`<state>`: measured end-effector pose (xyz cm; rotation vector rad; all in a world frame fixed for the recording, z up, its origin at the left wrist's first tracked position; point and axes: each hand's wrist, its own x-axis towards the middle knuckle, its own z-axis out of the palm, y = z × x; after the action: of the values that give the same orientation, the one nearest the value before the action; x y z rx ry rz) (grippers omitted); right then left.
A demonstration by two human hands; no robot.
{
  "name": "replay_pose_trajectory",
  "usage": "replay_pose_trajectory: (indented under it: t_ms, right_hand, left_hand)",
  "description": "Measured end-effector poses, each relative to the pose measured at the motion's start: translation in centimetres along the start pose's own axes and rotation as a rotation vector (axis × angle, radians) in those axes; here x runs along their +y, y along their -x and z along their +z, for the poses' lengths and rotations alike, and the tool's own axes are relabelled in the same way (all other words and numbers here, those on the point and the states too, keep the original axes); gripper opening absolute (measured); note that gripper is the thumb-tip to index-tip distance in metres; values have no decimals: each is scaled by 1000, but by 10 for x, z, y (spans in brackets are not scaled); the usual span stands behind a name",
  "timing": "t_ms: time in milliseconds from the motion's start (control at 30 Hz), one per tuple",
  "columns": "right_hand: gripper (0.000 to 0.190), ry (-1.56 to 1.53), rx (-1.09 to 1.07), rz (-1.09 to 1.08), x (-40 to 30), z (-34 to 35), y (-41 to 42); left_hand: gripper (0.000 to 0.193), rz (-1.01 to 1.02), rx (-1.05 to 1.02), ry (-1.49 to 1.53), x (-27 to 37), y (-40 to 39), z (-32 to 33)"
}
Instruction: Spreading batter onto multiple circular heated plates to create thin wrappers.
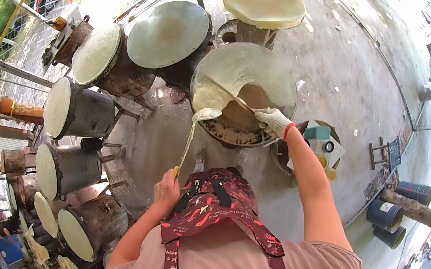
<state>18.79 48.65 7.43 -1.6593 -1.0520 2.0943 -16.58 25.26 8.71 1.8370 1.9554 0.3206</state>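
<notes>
My bare left hand grips the yellow-tipped handle of a long ladle. Pale batter coats the ladle's bowl, which is at the near left rim of a large round griddle. On my right hand is a white knit glove with a red cuff, and it holds a thin wooden spreader over the griddle. A sheet of wet batter covers the griddle's left and far parts in curved streaks. Toward the near middle, a brown patch of griddle surface shows bare.
Beyond stands another griddle with a thin, greyish surface layer. A pale round sheet lies on a stand at the back. Several drum stoves with batter-topped plates line the left. Containers, including a green box, sit on a stand at right.
</notes>
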Motion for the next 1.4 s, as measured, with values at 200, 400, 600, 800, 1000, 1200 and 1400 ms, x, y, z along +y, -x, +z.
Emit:
replay_pose_trajectory:
  t_ms: [200,400,600,800,1000,1200,1400]
  right_hand:
    - [38,-165,227,-62,45,4,29]
    - [43,-172,70,-20,80,58,54]
    - [39,-760,439,-145,130,205,54]
    - [33,-652,441,-268,70,323,-62]
    - [37,-533,1109,-210,78,407,-102]
    - [31,-273,1130,-312,104,347,-125]
    - [35,-508,1125,-283,112,344,-120]
  left_hand:
    - [32,120,78,32,-12,6,-6]
    - [33,233,-48,80,-47,-7,-23]
    - [28,312,12,408,-110,1,-67]
    - [21,53,-197,844,-176,4,-130]
    - [18,-169,-196,1293,-252,31,-171]
    - [25,-340,-229,1379,-270,49,-184]
    - [27,-369,-241,1428,-260,62,-179]
